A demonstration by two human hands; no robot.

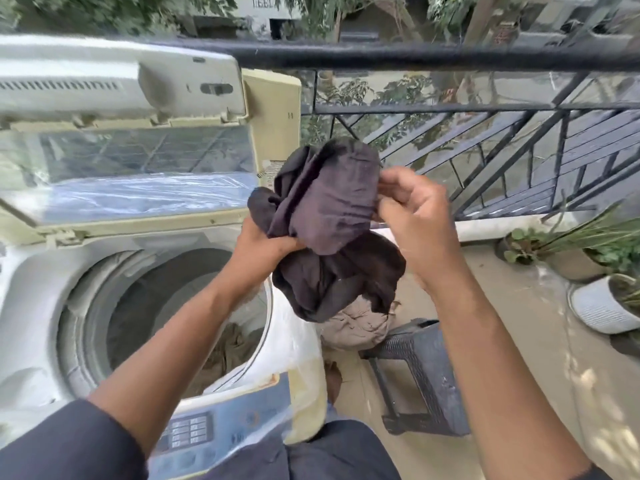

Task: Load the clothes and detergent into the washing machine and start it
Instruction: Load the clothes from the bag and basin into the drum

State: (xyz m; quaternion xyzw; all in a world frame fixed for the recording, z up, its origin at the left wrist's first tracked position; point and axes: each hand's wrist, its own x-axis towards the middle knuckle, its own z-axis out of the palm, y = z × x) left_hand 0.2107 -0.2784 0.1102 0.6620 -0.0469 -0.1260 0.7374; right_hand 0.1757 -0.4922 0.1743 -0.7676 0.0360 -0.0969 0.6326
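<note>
From the head view, a bunched dark garment (329, 223) is held up between both hands, above the right rim of the washing machine (41, 306). The left hand (266, 244) is clenched around the lower left folds of the cloth, fingers curled in under it. The right hand (412, 216) is pinching the garment's right edge, thumb and fingers closed on the fabric. Below and left of the left hand, the open drum (156, 306) is seen, with an olive-brown piece of clothing (232, 351) lying at its bottom. The lid (131, 161) is raised upright beyond the left hand. Under the left forearm, the control panel (207, 431) is covered by clear plastic. Directly beneath the hanging garment, a beige heap of clothes (360, 327) is piled on a dark stool (426, 375). To the right of the right hand, a black railing (485, 109) and potted plants (602, 299) are seen.
</note>
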